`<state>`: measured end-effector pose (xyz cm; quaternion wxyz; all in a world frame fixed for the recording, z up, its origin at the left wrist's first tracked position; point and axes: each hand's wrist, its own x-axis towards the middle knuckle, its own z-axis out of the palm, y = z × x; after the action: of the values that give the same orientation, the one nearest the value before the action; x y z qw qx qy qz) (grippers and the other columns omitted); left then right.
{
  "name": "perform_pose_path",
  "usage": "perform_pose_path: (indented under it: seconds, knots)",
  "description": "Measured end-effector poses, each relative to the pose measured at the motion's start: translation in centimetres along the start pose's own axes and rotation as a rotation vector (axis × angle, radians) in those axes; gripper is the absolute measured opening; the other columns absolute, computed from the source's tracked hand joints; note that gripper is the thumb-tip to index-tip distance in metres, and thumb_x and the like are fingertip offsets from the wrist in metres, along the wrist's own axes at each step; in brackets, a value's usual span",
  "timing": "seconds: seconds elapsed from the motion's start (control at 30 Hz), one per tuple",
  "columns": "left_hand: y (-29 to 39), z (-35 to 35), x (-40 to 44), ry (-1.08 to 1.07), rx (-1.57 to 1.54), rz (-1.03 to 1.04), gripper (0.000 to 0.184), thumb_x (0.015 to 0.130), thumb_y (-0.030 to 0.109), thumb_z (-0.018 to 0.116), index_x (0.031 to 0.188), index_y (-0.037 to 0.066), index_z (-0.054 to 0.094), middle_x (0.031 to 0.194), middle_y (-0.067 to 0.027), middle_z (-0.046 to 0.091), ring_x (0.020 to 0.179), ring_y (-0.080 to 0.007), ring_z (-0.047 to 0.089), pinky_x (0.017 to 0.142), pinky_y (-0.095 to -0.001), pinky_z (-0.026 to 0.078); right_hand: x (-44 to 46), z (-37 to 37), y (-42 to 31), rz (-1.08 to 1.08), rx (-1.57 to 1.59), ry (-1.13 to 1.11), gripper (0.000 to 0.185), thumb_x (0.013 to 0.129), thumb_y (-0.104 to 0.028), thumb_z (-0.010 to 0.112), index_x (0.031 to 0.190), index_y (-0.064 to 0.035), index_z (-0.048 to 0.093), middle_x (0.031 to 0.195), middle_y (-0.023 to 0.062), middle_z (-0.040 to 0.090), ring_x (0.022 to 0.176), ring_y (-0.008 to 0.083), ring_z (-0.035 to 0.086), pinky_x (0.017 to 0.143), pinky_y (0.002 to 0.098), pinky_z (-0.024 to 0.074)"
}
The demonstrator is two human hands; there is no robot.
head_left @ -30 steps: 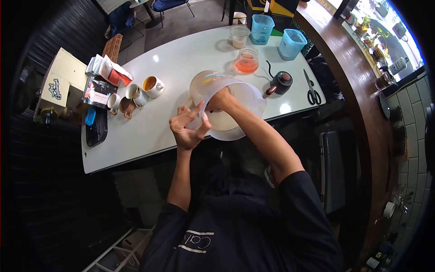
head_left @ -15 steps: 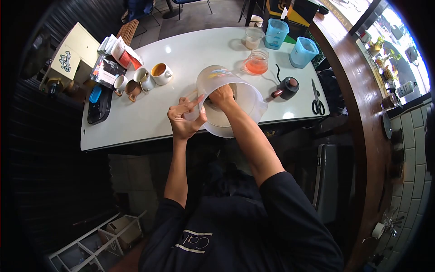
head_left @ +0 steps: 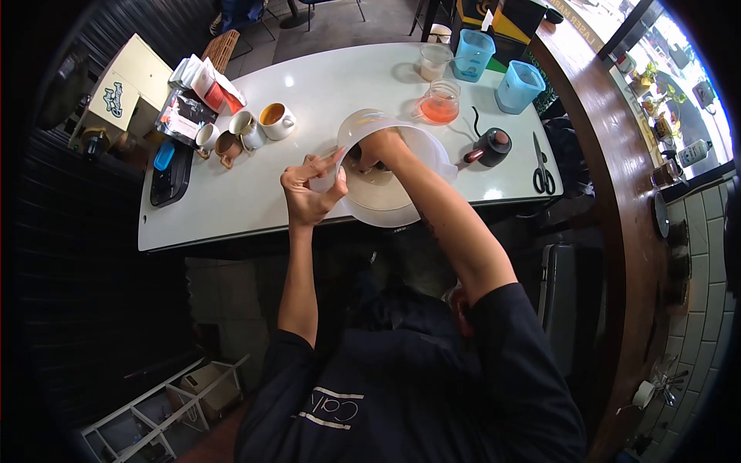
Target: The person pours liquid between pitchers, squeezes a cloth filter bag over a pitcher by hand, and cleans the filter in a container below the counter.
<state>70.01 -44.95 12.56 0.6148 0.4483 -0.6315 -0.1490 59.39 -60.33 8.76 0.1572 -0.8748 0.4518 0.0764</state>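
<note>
A large translucent plastic pitcher [head_left: 386, 207] lies tilted over the near edge of the white table, its mouth facing me. My left hand [head_left: 310, 191] grips the pitcher's rim on the left between thumb and fingers. Reaching inside through the mouth, my right hand [head_left: 376, 151] has its fingers bent downward near something dark at the inner wall. What the fingers touch there is too hidden to make out.
Several mugs [head_left: 276, 122] stand left of the pitcher on the white table [head_left: 231, 208]. Beyond it are a glass jug of red liquid [head_left: 440, 103] and blue containers [head_left: 519, 87]. Right lie a black kettle-like item [head_left: 492, 147] and scissors [head_left: 543, 174].
My right hand has shifted and turned inside the pitcher, and its forearm has swung to the right. My left hand keeps its grip on the rim. The camera view has also shifted.
</note>
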Motion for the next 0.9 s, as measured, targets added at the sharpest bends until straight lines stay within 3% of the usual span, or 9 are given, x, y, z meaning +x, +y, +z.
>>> perform_pose_path:
  seconds: [0.13, 0.17, 0.3, 0.43, 0.5, 0.53, 0.6, 0.73, 0.9]
  knots:
    - [0.5, 0.0, 0.3, -0.004, -0.029, -0.043, 0.037, 0.065, 0.004, 0.065, 0.101, -0.002, 0.072, 0.059, 0.0024, 0.042, 0.061, -0.0075, 0.038, 0.06, -0.0237, 0.035, -1.8, 1.4, -1.7, 0.055, -0.237, -0.031, 0.078, 0.068, -0.022, 0.078, 0.138, -0.025, 0.043, 0.142, 0.0219, 0.035, 0.126, 0.0475, 0.038, 0.082, 0.071, 0.0421]
    - [0.3, -0.1, 0.2, -0.007, -0.014, -0.03, 0.037, 0.064, 0.004, 0.065, 0.1, -0.002, 0.072, 0.059, 0.0024, 0.041, 0.06, -0.0076, 0.038, 0.06, -0.0237, 0.035, -2.1, 1.7, -1.7, 0.099, -0.153, -0.034, 0.074, 0.075, -0.02, 0.073, 0.139, -0.0333, 0.039, 0.141, 0.0244, 0.034, 0.124, 0.0469, 0.041, 0.088, 0.0655, 0.0429]
    - [0.5, 0.5, 0.3, -0.025, 0.021, 0.049, 0.037, 0.063, 0.003, 0.065, 0.099, -0.002, 0.072, 0.058, 0.0018, 0.039, 0.057, -0.0084, 0.036, 0.06, -0.0239, 0.034, -0.1, 4.9, -0.1, 0.057, -0.061, 0.039, 0.06, 0.084, -0.022, 0.065, 0.137, -0.0351, 0.042, 0.141, 0.0225, 0.036, 0.126, 0.041, 0.043, 0.095, 0.0501, 0.0444]
    - [0.7, 0.6, 0.2, -0.048, 0.048, 0.031, 0.037, 0.063, 0.003, 0.065, 0.099, -0.001, 0.072, 0.057, 0.0014, 0.037, 0.057, -0.0091, 0.035, 0.059, -0.024, 0.034, 0.5, 6.6, 1.1, 0.112, 0.035, 0.188, 0.057, 0.083, -0.02, 0.065, 0.137, -0.0237, 0.045, 0.144, 0.0202, 0.035, 0.128, 0.0371, 0.043, 0.095, 0.0448, 0.0461]
    - [0.7, 0.6, 0.3, -0.067, 0.042, 0.062, 0.037, 0.063, 0.003, 0.065, 0.098, 0.0, 0.073, 0.057, 0.0015, 0.035, 0.057, -0.0091, 0.035, 0.058, -0.0237, 0.033, 2.1, 7.7, 2.3, 0.014, -0.179, 0.347, 0.052, 0.083, -0.021, 0.065, 0.131, -0.0096, 0.051, 0.141, 0.0165, 0.041, 0.128, 0.0302, 0.045, 0.097, 0.0388, 0.045]
    - [0.8, 0.6, 0.4, -0.066, 0.044, 0.061, 0.037, 0.063, 0.003, 0.065, 0.098, 0.0, 0.073, 0.057, 0.0015, 0.035, 0.057, -0.0091, 0.035, 0.058, -0.0237, 0.033, 0.8, 6.1, 2.0, 0.011, -0.178, 0.346, 0.052, 0.083, -0.021, 0.065, 0.131, -0.0096, 0.051, 0.141, 0.0165, 0.041, 0.128, 0.0302, 0.045, 0.097, 0.0388, 0.045]
    - [1.0, 0.8, 0.4, -0.074, 0.044, 0.045, 0.036, 0.062, 0.003, 0.066, 0.098, 0.002, 0.073, 0.056, 0.0018, 0.034, 0.057, -0.0091, 0.035, 0.057, -0.0234, 0.033, -1.5, 3.4, 1.8, -0.008, -0.187, 0.303, 0.074, 0.065, -0.039, 0.076, 0.13, -0.012, 0.052, 0.132, 0.0136, 0.053, 0.124, 0.03, 0.047, 0.105, 0.0466, 0.0339]
    - [1.2, 1.3, 0.6, -0.089, 0.057, 0.055, 0.037, 0.062, 0.003, 0.066, 0.098, 0.003, 0.074, 0.056, 0.0017, 0.036, 0.057, -0.0092, 0.035, 0.056, -0.0235, 0.033, -1.2, 4.0, 2.2, 0.03, -0.142, 0.357, 0.072, 0.064, -0.042, 0.076, 0.126, -0.0119, 0.055, 0.128, 0.0125, 0.056, 0.121, 0.0299, 0.051, 0.102, 0.045, 0.0373]
    - [1.8, 1.6, 0.6, -0.107, 0.072, 0.027, 0.038, 0.059, 0.003, 0.069, 0.097, 0.009, 0.075, 0.052, -0.0001, 0.037, 0.054, -0.0117, 0.033, 0.059, -0.0242, 0.036, -1.6, 4.3, 2.2, 0.109, -0.212, 0.367, 0.047, 0.074, -0.034, 0.069, 0.115, -0.0125, 0.063, 0.116, 0.0089, 0.064, 0.111, 0.0267, 0.058, 0.092, 0.0438, 0.0435]
